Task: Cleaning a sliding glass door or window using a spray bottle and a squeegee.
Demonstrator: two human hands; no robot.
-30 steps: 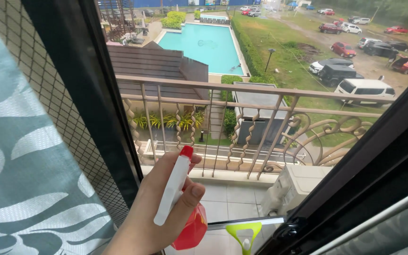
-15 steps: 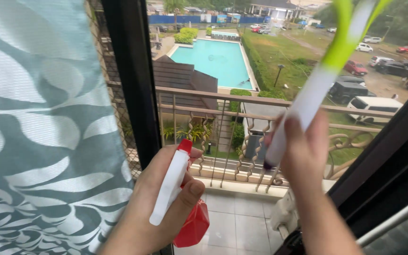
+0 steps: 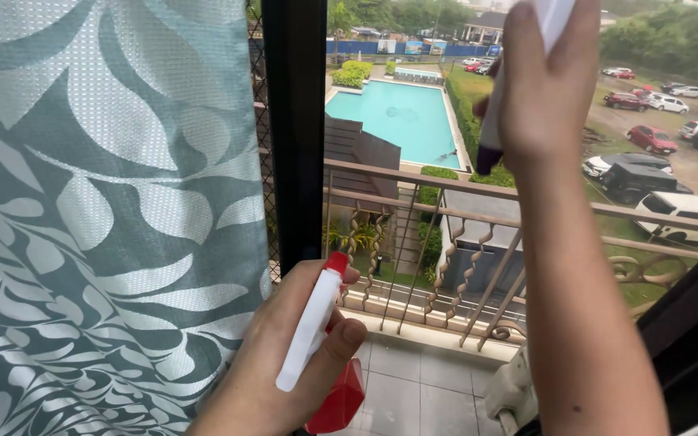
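Both hands are busy: left hand (image 3: 284, 363) wrapped around a red spray bottle (image 3: 325, 347) tilted up toward the window, right hand (image 3: 547, 77) gripping a white handle (image 3: 555, 12) raised upright against the glass above.

Left hand (image 3: 284, 363): low in view, entering from the bottom edge, back of hand toward the camera. Fingers curled in a closed grip; thumb (image 3: 341, 343) pressed across the front, fingertips wrapped out of sight.

Right hand (image 3: 547, 77): raised high at the top edge, back of hand toward the camera, fingers closed tight, fingertips cut off by the frame. Right forearm (image 3: 587, 315): bare, near vertical, running from the bottom edge up to the wrist.
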